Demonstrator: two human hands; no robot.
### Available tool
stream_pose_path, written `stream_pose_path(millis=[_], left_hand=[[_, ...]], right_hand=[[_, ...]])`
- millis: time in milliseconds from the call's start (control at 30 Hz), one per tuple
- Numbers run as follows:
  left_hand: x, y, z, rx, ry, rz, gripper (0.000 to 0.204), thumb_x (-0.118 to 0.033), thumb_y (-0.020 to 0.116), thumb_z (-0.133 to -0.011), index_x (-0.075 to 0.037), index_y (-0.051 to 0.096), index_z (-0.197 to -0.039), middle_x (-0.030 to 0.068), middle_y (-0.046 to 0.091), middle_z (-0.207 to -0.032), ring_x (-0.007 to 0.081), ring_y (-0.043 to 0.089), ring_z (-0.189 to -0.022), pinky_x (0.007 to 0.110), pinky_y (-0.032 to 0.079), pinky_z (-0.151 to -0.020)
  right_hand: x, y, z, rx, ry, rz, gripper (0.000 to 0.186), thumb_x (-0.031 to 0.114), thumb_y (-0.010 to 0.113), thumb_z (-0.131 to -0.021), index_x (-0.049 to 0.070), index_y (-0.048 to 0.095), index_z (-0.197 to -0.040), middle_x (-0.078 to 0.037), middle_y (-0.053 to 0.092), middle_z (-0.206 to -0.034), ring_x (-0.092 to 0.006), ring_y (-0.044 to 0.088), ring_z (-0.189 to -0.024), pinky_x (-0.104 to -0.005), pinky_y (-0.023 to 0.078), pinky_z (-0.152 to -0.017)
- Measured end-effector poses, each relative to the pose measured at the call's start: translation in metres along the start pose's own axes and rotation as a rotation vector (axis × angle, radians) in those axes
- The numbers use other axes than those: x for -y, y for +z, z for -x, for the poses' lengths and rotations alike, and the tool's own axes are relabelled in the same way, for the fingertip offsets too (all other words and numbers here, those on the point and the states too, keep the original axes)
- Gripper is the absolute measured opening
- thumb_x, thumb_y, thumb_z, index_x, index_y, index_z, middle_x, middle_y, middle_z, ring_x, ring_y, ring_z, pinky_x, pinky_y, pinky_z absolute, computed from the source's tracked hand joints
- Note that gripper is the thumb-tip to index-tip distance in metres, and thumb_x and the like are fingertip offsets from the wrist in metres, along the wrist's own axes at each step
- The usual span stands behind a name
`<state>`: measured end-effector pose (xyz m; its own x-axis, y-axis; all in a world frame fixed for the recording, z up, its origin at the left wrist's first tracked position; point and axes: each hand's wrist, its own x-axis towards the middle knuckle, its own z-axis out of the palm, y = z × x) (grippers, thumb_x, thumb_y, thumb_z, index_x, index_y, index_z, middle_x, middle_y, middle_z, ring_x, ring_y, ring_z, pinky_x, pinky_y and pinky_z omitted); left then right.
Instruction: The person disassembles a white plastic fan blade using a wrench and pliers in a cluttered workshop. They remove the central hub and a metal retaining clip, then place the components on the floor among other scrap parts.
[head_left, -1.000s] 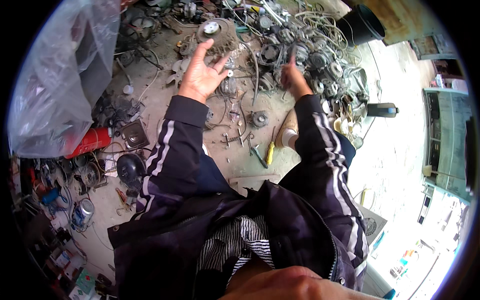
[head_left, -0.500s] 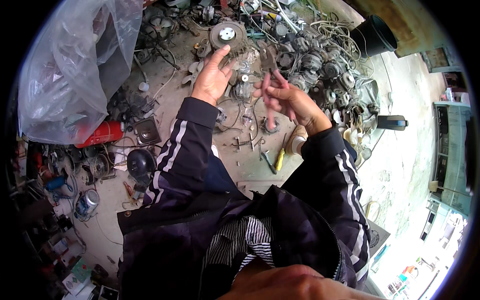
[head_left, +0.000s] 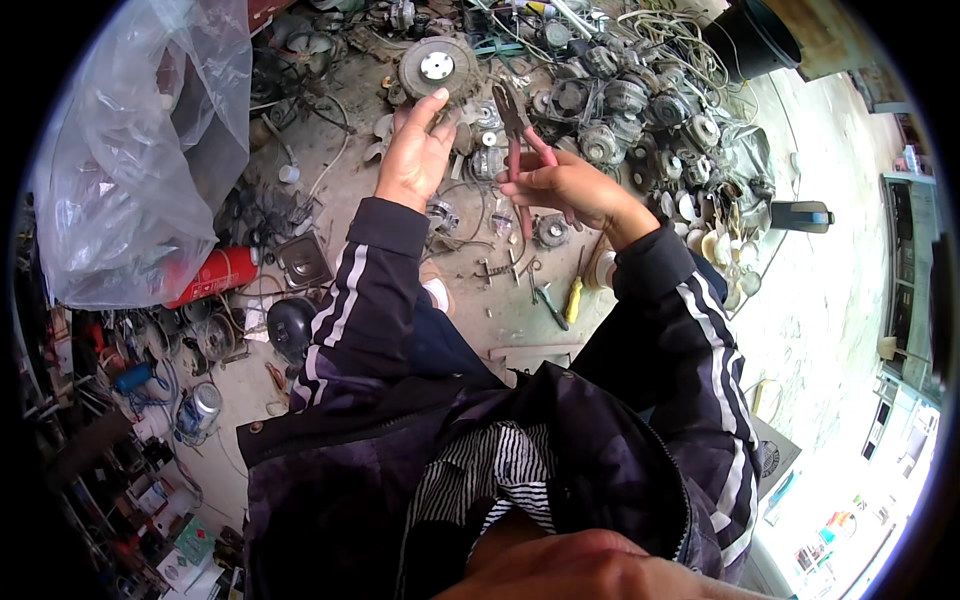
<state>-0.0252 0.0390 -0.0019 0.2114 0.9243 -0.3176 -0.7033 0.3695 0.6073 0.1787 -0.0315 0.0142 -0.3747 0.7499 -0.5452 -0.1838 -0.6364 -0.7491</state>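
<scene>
My left hand [head_left: 415, 160] is raised palm up, fingers apart, at the lower edge of a grey round disc [head_left: 414, 70] with a white hub; whether it touches it is unclear. My right hand [head_left: 568, 190] grips long pliers [head_left: 513, 115] with worn pinkish-red handles, their dark jaws pointing away from me beside the disc. Beneath and around my hands lie small motors [head_left: 487, 161], wires and metal parts. Between my legs a yellow-handled screwdriver [head_left: 574, 300] and a hammer-like tool [head_left: 553, 310] lie on the concrete floor [head_left: 470, 320].
A pile of motors [head_left: 625, 100] and cables spreads ahead to the right, near a black bucket [head_left: 750, 40]. A plastic sheet [head_left: 130, 150], red cylinder [head_left: 210, 275] and assorted clutter occupy the left. A dark rectangular object [head_left: 800, 215] lies at the right.
My right hand has turned inward with the pliers, whose jaws and pink handles now show clearly, pointing toward the disc. My left hand remains by the disc with little change.
</scene>
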Motion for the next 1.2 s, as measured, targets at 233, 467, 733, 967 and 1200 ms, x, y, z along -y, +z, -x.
stream_pose_path(millis=[233, 467, 733, 967, 1200], left_hand=[[0.014, 0.008, 0.012, 0.144, 0.008, -0.028, 0.050, -0.001, 0.065, -0.081, -0.016, 0.045, -0.124, 0.0007, 0.050, -0.124, 0.0194, 0.049, -0.115, 0.038, 0.039, -0.099], [0.014, 0.011, 0.014, 0.214, 0.056, -0.166, 0.060, 0.003, 0.066, -0.078, -0.012, 0.035, -0.127, 0.0055, 0.047, -0.127, 0.0208, 0.047, -0.119, 0.038, 0.038, -0.101], [0.015, 0.013, 0.016, 0.178, 0.121, -0.372, 0.067, 0.002, 0.072, -0.074, -0.009, 0.029, -0.124, 0.0105, 0.049, -0.122, 0.0208, 0.049, -0.114, 0.037, 0.037, -0.100], [0.020, 0.009, 0.015, 0.165, 0.130, -0.353, 0.064, 0.004, 0.072, -0.074, -0.008, 0.030, -0.121, 0.0117, 0.051, -0.119, 0.0203, 0.050, -0.113, 0.035, 0.038, -0.099], [0.021, 0.008, 0.013, 0.153, 0.131, -0.402, 0.065, 0.003, 0.071, -0.075, -0.007, 0.030, -0.123, 0.0121, 0.049, -0.121, 0.0210, 0.048, -0.115, 0.036, 0.035, -0.101]], right_hand=[[-0.004, -0.011, -0.014, -0.063, -0.106, 0.173, 0.033, 0.002, 0.052, -0.089, -0.008, 0.048, -0.120, -0.012, 0.056, -0.117, -0.0179, 0.061, -0.100, -0.0288, 0.049, -0.092], [-0.006, -0.008, -0.011, -0.121, -0.185, 0.169, 0.017, 0.005, 0.056, -0.084, -0.004, 0.056, -0.099, -0.008, 0.060, -0.091, -0.0156, 0.059, -0.084, -0.0277, 0.047, -0.078], [-0.008, -0.017, -0.011, -0.190, -0.266, 0.483, 0.016, 0.013, 0.061, -0.080, -0.001, 0.059, -0.087, -0.008, 0.060, -0.076, -0.0163, 0.055, -0.073, -0.0306, 0.043, -0.071], [-0.019, -0.021, -0.025, -0.230, -0.276, 0.512, 0.029, 0.024, 0.056, -0.088, -0.004, 0.060, -0.095, -0.011, 0.061, -0.078, -0.0177, 0.057, -0.077, -0.0327, 0.044, -0.076], [-0.023, -0.010, -0.025, -0.165, -0.056, 0.225, 0.038, 0.029, 0.052, -0.095, 0.005, 0.049, -0.124, -0.006, 0.062, -0.102, -0.0136, 0.057, -0.090, -0.0309, 0.046, -0.081]])
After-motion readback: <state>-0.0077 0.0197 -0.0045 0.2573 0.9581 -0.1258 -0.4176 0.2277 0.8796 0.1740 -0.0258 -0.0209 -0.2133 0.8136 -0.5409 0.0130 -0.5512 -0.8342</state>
